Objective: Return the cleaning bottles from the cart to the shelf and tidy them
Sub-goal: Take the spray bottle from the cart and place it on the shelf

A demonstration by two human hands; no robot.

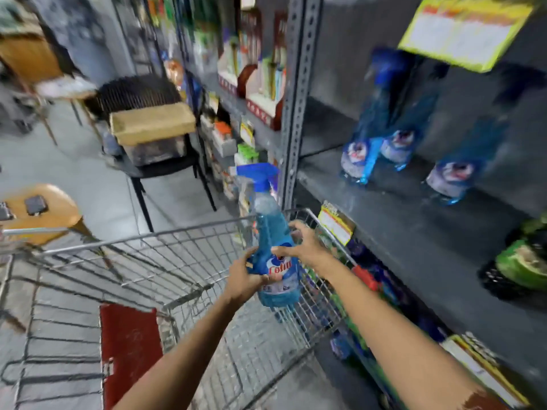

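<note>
Bottle: I have the blue plastic spray bottle with the blue trigger cap point(273, 250) upright over the wire cart's point(165, 261) right rim, clear of the basket.
Left hand point(241, 281): wrapped round its lower body, carrying the weight.
Right hand point(299, 245): fingers spread, only lightly on the shoulder, I judge to steady it.
Shelf: three similar blue bottles point(396, 125) stand near the grey metal shelf's point(414, 232) back edge; front edge bare, room to place mine.
</note>
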